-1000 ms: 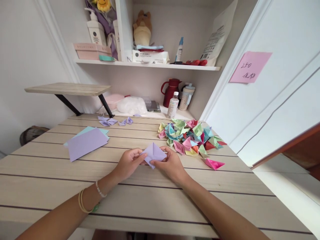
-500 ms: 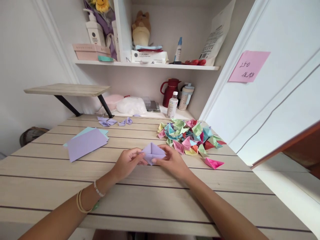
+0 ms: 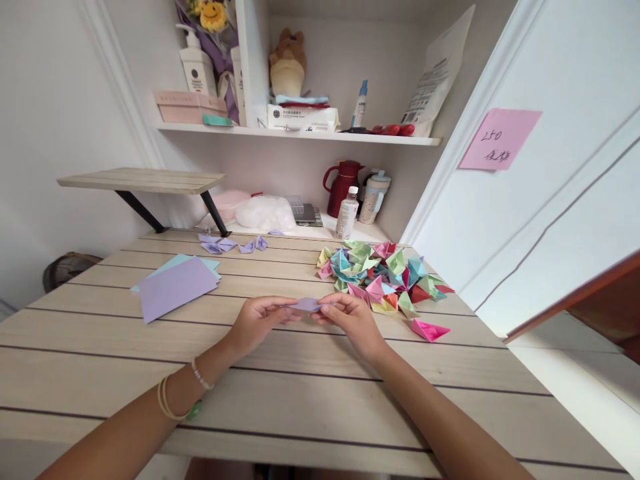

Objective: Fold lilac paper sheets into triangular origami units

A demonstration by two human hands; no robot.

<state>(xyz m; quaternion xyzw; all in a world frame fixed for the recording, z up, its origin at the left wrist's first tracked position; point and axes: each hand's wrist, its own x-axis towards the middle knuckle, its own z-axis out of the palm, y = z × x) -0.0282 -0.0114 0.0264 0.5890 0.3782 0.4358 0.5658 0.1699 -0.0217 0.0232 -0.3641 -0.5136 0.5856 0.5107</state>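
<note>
Between my two hands is a folded piece of purple paper [image 3: 307,305], seen nearly edge-on, so its folds are mostly hidden. My left hand [image 3: 261,322] pinches its left end between thumb and fingers. On the other end, my right hand [image 3: 353,321] grips it the same way. Just beyond my right hand lies a heap of folded paper boats [image 3: 376,289] in pink, green, blue, red and yellow. One bright pink boat [image 3: 430,331] sits apart at the heap's near right. Several small purple folded pieces [image 3: 219,245] lie at the table's back left.
Purple and light blue paper sheets [image 3: 177,288] are stacked on the left of the slatted table [image 3: 310,393]. A raised wooden stand [image 3: 143,179] rises behind them. At the back stand a clear bottle [image 3: 347,213], a red jug [image 3: 345,183] and a light tumbler [image 3: 375,197].
The purple paper has tipped from facing me to nearly edge-on, its diamond shape no longer showing. Both hands have shifted their fingers on it. The camera view has moved slightly.
</note>
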